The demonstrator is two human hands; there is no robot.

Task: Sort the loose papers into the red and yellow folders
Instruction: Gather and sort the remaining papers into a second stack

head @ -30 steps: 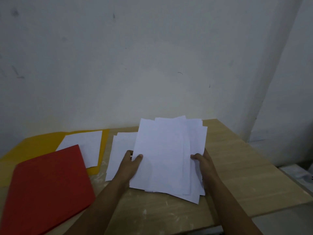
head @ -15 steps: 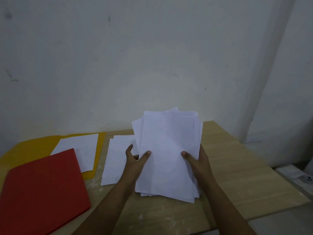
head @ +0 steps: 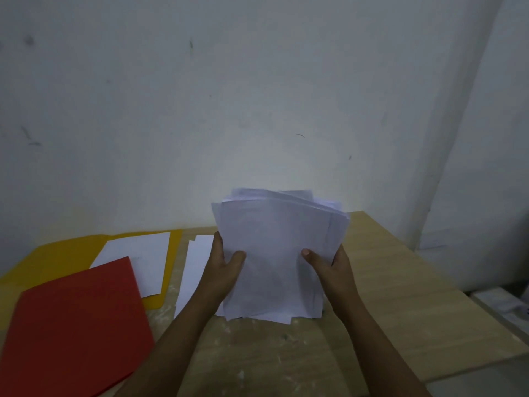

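A stack of white papers (head: 279, 247) stands nearly upright on its bottom edge on the wooden table (head: 400, 296). My left hand (head: 224, 267) grips its left side, thumb on the front sheet. My right hand (head: 329, 267) grips the right side the same way. The red folder (head: 74, 325) lies shut at the front left. Behind it the yellow folder (head: 51, 256) lies open with a white sheet (head: 137, 259) on it. A few loose sheets (head: 196, 267) lie flat between the yellow folder and my left hand.
A white wall (head: 257, 96) runs right behind the table. The table's right edge drops off toward pale objects (head: 503, 305) lower down on the right. The front of the table shows scuffed bare wood.
The fanned papers have been gathered into one stack and tilted up from flat to nearly upright, with both hands closing in on its sides.
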